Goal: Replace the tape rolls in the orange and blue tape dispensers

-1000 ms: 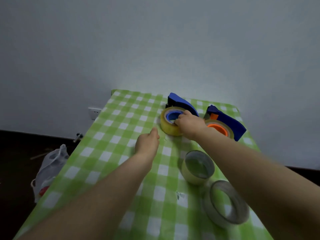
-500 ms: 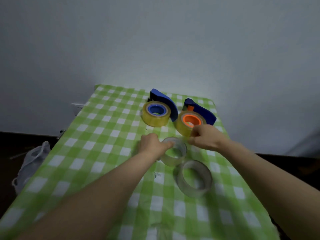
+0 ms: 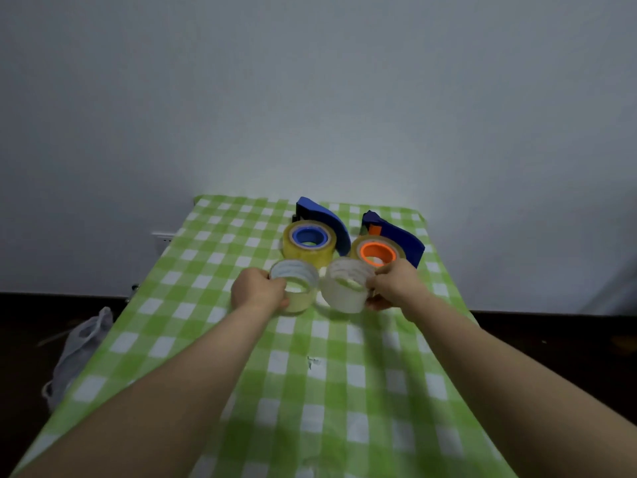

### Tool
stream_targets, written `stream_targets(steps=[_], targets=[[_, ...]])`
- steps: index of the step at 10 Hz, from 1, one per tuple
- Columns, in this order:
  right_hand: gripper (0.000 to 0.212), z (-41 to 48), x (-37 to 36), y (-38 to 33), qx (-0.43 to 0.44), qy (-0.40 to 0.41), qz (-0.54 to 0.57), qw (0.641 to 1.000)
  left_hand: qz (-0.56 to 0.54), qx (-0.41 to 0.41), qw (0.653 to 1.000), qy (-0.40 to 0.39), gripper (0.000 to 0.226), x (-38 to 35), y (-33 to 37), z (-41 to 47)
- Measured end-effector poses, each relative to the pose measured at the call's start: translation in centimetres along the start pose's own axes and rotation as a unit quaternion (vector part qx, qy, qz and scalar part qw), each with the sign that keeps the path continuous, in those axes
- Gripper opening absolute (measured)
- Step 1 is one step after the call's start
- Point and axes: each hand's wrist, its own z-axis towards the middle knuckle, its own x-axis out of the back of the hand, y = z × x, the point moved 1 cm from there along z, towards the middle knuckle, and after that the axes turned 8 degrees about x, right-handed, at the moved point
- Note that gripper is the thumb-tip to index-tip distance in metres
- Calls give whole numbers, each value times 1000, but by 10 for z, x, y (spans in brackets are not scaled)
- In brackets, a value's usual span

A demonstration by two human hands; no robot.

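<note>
Two blue tape dispensers lie at the far end of the table. The left dispenser carries a yellowish roll on a blue core. The right dispenser carries a yellowish roll on an orange core. My left hand grips a clear tape roll from its left side. My right hand grips a second clear tape roll from its right side. Both clear rolls are side by side, just in front of the dispensers, close above or on the cloth.
A green and white checked cloth covers the table, with a small scrap lying on it. The wall stands right behind the table. A white plastic bag lies on the dark floor at the left. A wall socket sits low on the wall.
My right hand left the dispensers and took one clear roll; my left hand took the other. Both rolls moved away from me, up to the dispensers.
</note>
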Motion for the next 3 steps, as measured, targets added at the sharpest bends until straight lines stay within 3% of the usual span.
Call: stream_targets(steps=[1, 2, 3], targets=[[10, 19, -23, 5, -24, 29, 13, 999, 3, 22, 1000, 11, 12, 0, 0, 17], [17, 31, -41, 12, -18, 39, -55, 998, -13, 43, 999, 13, 11, -5, -11, 39], [28, 33, -48, 16, -34, 49, -30, 998, -29, 54, 998, 8, 22, -8, -22, 49]])
